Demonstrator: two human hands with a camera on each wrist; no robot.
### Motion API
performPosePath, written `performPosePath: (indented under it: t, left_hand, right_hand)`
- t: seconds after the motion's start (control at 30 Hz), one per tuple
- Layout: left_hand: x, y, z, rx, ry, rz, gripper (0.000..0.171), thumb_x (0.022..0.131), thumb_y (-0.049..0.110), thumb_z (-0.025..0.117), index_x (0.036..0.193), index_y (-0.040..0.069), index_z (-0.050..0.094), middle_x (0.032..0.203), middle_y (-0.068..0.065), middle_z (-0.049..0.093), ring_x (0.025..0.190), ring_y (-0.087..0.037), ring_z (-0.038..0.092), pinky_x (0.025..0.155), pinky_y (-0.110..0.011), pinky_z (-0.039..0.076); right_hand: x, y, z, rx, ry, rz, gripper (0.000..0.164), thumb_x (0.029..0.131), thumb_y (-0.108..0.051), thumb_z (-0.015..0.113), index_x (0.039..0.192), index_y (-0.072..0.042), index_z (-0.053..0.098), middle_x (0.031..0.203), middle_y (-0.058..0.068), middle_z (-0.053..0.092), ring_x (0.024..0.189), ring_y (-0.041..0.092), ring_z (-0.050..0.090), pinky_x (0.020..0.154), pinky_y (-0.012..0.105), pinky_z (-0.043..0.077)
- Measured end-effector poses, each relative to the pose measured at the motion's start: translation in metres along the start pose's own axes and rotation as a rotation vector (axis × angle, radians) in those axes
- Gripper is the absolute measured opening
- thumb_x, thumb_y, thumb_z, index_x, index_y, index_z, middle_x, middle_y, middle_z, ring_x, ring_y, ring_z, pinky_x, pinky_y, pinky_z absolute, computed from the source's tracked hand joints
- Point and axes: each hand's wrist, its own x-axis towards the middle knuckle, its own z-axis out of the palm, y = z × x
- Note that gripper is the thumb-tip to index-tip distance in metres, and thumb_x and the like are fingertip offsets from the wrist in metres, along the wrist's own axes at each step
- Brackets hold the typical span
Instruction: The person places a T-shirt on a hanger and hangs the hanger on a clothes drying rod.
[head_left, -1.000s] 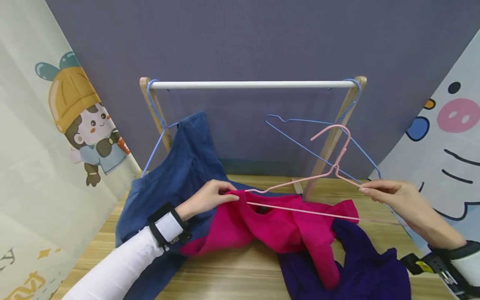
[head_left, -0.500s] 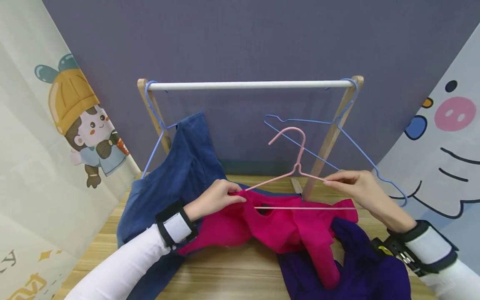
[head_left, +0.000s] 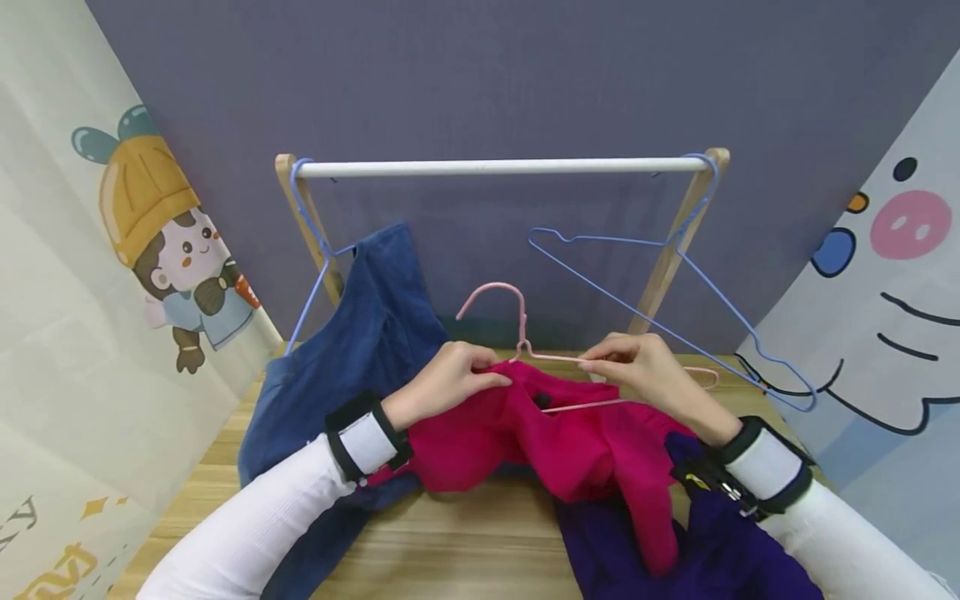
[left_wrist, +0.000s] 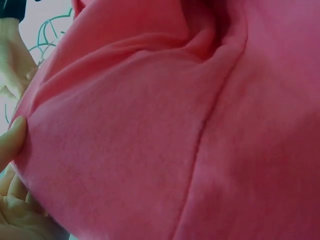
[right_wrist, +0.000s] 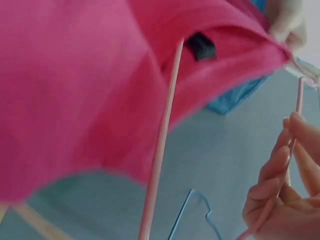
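My left hand (head_left: 448, 383) pinches the neckline of a bright pink shirt (head_left: 558, 442), its sleeve hanging to the lower right. In the left wrist view the thumb lies over the edge of the pink cloth (left_wrist: 115, 130). My right hand (head_left: 645, 367) pinches the right shoulder of a pink hanger (head_left: 522, 321), whose hook points up and left. The hanger's left end is hidden inside the shirt's neck opening. Its bottom bar (right_wrist: 162, 132) runs into the neck beside a black label (right_wrist: 202, 46) in the right wrist view.
A wooden rack with a white rail (head_left: 480, 167) stands behind. Dark blue trousers (head_left: 375, 325) hang on a blue hanger (head_left: 307, 300) at left. Another blue hanger (head_left: 716, 287) hangs bare at right. A dark purple garment (head_left: 600, 550) lies on the wooden table (head_left: 450, 550), partly under the shirt.
My right hand has moved left with the pink hanger, sliding its left side farther into the shirt's neck. My left hand, still pinching the neckline, has shifted slightly right and up.
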Motion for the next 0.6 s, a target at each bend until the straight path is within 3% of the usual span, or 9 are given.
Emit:
performPosePath:
  t: [0.1,0.2,0.37,0.47,0.6]
  left_hand:
    - [0.004,0.003,-0.001,0.004,0.016,-0.005,0.011,0.08,0.018,0.066,0.074,0.009,0.065,0.06,0.006,0.052,0.053,-0.003,0.035,0.052,-0.017,0.03]
    - [0.005,0.003,-0.002,0.002,0.04,-0.024,0.011,0.081,0.019,0.064,0.076,0.009,0.065,0.06,0.006,0.049,0.055,-0.005,0.036,0.053,-0.018,0.03]
    - [0.005,0.0,-0.003,-0.011,0.086,-0.053,0.013,0.085,0.019,0.06,0.087,0.009,0.067,0.069,0.004,0.057,0.061,-0.008,0.043,0.057,-0.02,0.036]
    - [0.005,0.001,-0.005,-0.013,0.09,-0.062,0.015,0.086,0.019,0.058,0.089,0.008,0.067,0.075,0.002,0.06,0.063,-0.009,0.045,0.059,-0.021,0.038]
    - [0.005,0.002,-0.008,-0.025,0.087,-0.077,0.017,0.087,0.02,0.057,0.093,0.007,0.067,0.082,0.0,0.063,0.067,-0.009,0.048,0.061,-0.021,0.04]
  right_hand:
    - [0.005,-0.002,0.008,-0.053,0.014,-0.021,0.009,0.078,-0.012,0.067,0.084,-0.006,0.07,0.068,-0.001,0.057,0.053,0.007,0.041,0.045,0.02,0.034]
    - [0.007,-0.005,0.014,-0.103,0.088,-0.062,0.01,0.076,-0.008,0.068,0.085,-0.006,0.07,0.073,-0.002,0.059,0.059,0.004,0.045,0.051,0.015,0.037]
    - [0.002,-0.015,0.025,-0.144,0.245,-0.263,0.022,0.068,0.004,0.072,0.088,-0.003,0.068,0.083,0.0,0.061,0.075,0.007,0.054,0.057,0.013,0.041]
    - [-0.004,-0.021,0.034,-0.142,0.165,-0.299,0.027,0.068,0.002,0.072,0.094,-0.001,0.066,0.09,0.004,0.063,0.079,0.012,0.059,0.061,0.021,0.047]
    - [-0.01,-0.02,0.048,-0.123,-0.094,-0.131,0.037,0.076,-0.008,0.068,0.11,0.001,0.057,0.105,0.011,0.061,0.089,0.02,0.061,0.075,0.034,0.048]
